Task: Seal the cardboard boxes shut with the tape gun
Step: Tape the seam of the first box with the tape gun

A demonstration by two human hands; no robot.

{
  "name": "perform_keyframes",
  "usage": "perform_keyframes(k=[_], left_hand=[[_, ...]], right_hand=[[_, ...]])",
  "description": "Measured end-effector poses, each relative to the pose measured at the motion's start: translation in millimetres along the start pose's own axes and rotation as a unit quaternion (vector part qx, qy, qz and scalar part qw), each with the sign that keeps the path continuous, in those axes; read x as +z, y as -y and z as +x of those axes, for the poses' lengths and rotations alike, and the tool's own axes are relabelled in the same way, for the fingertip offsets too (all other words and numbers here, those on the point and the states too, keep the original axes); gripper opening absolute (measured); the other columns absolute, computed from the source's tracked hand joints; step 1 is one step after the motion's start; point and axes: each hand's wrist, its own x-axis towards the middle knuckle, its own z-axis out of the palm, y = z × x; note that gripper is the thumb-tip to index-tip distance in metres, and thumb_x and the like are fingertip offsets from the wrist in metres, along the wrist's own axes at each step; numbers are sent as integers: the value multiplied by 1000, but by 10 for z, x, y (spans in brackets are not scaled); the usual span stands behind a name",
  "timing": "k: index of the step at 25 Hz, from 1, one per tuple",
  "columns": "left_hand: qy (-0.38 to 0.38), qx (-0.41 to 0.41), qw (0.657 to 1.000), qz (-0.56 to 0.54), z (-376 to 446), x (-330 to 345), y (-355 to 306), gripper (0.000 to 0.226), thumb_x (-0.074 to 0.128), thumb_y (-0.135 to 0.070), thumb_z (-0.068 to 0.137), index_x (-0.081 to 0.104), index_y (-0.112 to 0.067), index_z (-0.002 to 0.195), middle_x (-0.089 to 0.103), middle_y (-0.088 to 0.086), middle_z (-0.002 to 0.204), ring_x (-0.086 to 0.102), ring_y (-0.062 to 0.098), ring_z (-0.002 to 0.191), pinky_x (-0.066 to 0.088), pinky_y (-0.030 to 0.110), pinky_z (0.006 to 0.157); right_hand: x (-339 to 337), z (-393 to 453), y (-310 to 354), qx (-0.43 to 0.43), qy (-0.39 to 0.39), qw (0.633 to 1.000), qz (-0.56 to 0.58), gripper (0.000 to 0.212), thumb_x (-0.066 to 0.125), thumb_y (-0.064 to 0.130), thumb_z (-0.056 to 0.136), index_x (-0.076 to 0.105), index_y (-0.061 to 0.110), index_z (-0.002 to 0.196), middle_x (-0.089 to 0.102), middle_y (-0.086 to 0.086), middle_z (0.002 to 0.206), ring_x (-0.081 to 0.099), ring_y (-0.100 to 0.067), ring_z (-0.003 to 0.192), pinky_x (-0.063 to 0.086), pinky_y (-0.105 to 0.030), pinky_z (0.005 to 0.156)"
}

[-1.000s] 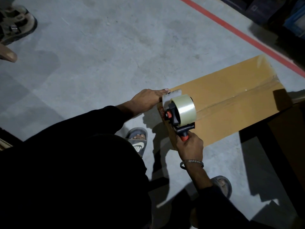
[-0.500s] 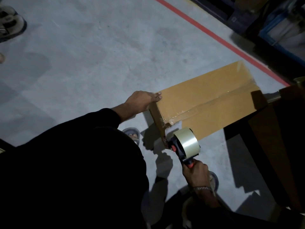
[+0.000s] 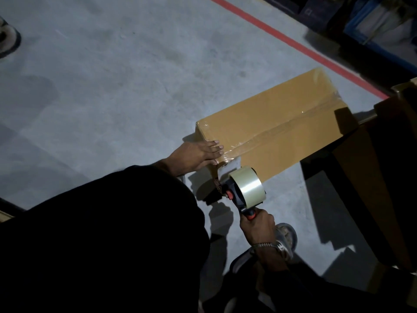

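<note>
A long brown cardboard box [image 3: 279, 118] lies on the concrete floor, with a strip of clear tape running along its top seam. My left hand [image 3: 198, 154] lies flat on the box's near end, fingers on the tape at the corner. My right hand [image 3: 257, 227] grips the red and black handle of the tape gun [image 3: 239, 190], whose clear tape roll sits just off the box's near end, low against its end face.
A red line [image 3: 293, 44] crosses the floor beyond the box. Dark brown cardboard [image 3: 383, 177] stands at the right. Blue crates [image 3: 381, 30] sit at the top right. Another person's sandal [image 3: 6, 41] shows at the far left. My own sandalled foot [image 3: 286, 236] is below the gun.
The tape gun has come off the box top and down over its near end. My left hand shifted from the box's corner edge to press flat on the taped end.
</note>
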Motion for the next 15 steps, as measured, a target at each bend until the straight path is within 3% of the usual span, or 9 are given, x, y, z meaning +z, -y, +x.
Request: perform_keyframes(k=[3, 5, 8, 10, 12, 14, 15], left_hand=[[-22, -16, 999, -30, 0, -34, 41, 35, 58, -34, 104, 72, -17, 131, 65, 1, 142, 57, 23, 137, 54, 34, 96], [-14, -31, 999, -33, -3, -91, 26, 34, 57, -38, 104, 74, -23, 130, 65, -5, 140, 57, 17, 137, 48, 22, 84], [-7, -55, 997, -61, 14, -129, 34, 33, 62, -38, 103, 73, -24, 131, 64, -8, 141, 53, 12, 139, 29, 9, 90], [-3, -47, 997, -65, 11, -119, 36, 32, 67, -35, 101, 74, -21, 129, 65, -5, 139, 56, 14, 136, 23, 5, 94], [2, -39, 997, -60, 11, -93, 11, 34, 65, -36, 101, 73, -20, 130, 64, -3, 141, 55, 16, 137, 33, 12, 105], [29, -60, 996, -57, 25, -89, -24, 39, 61, -37, 103, 69, -17, 136, 60, 0, 147, 50, 20, 143, 48, 38, 112], [49, -70, 995, -43, 54, -115, -75, 42, 60, -39, 103, 67, -16, 138, 57, 3, 151, 47, 22, 146, 50, 45, 110]], right_hand=[[-24, -22, -52, -45, -23, 999, 1, 36, 78, 26, 84, 58, 8, 61, 64, -25, 66, 60, -47, 67, 36, -34, 59], [-45, -46, -37, -71, -32, 997, -16, 39, 79, 21, 82, 49, 14, 58, 62, -23, 60, 58, -45, 59, 38, -34, 56], [-109, -138, -76, -66, -22, 997, -36, 30, 77, 19, 83, 59, 8, 62, 64, -23, 62, 59, -44, 59, 43, -36, 55], [-156, -264, -240, -47, -18, 998, -46, 26, 75, 19, 82, 64, 4, 64, 64, -24, 63, 61, -44, 59, 38, -34, 55], [-216, -405, -459, -16, -13, 999, -40, 24, 74, 19, 78, 64, 3, 63, 63, -24, 61, 63, -43, 59, 37, -33, 55], [-250, -475, -540, 26, 7, 999, -18, 25, 76, 20, 80, 65, 3, 65, 64, -23, 65, 63, -40, 64, 38, -33, 59], [-273, -479, -531, 44, 18, 999, -14, 28, 78, 22, 82, 65, 3, 66, 63, -20, 64, 61, -36, 64, 37, -33, 59]])
